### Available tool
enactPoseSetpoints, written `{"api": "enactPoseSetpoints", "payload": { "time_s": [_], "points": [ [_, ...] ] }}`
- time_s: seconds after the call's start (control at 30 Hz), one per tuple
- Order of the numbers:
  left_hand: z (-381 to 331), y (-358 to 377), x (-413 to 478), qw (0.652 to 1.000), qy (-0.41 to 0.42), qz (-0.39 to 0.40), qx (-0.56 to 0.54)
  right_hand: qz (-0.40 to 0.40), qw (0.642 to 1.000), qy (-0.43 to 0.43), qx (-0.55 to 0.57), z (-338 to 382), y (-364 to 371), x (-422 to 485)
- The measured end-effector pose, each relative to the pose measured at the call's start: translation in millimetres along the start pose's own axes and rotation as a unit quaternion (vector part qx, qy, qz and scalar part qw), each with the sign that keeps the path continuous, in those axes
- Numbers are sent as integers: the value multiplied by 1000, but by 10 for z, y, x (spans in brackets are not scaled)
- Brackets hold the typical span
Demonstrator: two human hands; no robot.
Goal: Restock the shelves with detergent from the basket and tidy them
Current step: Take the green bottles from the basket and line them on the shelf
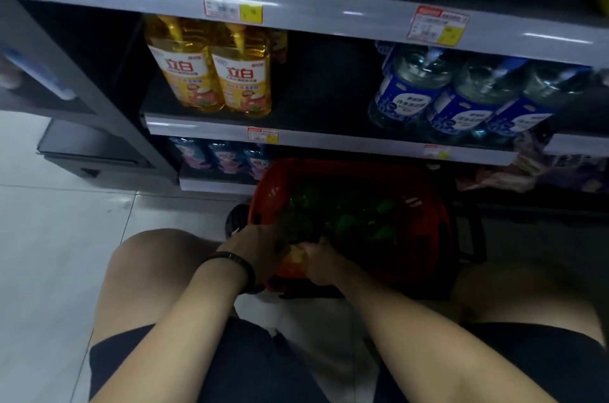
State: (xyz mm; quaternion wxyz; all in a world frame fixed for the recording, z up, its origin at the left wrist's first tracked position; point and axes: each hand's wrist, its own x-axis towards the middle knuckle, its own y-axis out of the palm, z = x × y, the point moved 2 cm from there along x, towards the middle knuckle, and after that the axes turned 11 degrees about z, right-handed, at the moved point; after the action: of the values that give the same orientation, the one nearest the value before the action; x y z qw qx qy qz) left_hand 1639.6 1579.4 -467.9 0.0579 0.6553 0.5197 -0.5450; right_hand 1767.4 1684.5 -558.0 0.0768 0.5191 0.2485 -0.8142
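Head view: both hands down in the basket, lifting out the next detergent bottle.

Nearest, the left hand (260, 249) and right hand (321, 259) are together, closed round a yellow-orange bottle (295, 259) at the near rim of the red basket (425, 221) — green-capped bottles lie deeper inside. A good lift would, I judge, keep both palms under it until clear of the rim. Beyond, the middle shelf (316, 106) has a gap between the yellow bottles (211, 73) and blue bottles (458, 99) — a likely slot.
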Motion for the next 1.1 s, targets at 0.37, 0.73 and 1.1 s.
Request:
{"api": "enactPoseSetpoints", "payload": {
  "time_s": [0.37,0.73,1.1],
  "points": [
    [78,-44,84,999,-31,20,-19,50,996,-14,71,192,64,172],
    [-60,-161,6,998,-12,-54,-35,-8,999,-12,-30,-326,-322,-56],
    [-322,66,-46,990,107,-82,-49,-144,973,-164,-79,-37,-1025,-1585]
  ]
}}
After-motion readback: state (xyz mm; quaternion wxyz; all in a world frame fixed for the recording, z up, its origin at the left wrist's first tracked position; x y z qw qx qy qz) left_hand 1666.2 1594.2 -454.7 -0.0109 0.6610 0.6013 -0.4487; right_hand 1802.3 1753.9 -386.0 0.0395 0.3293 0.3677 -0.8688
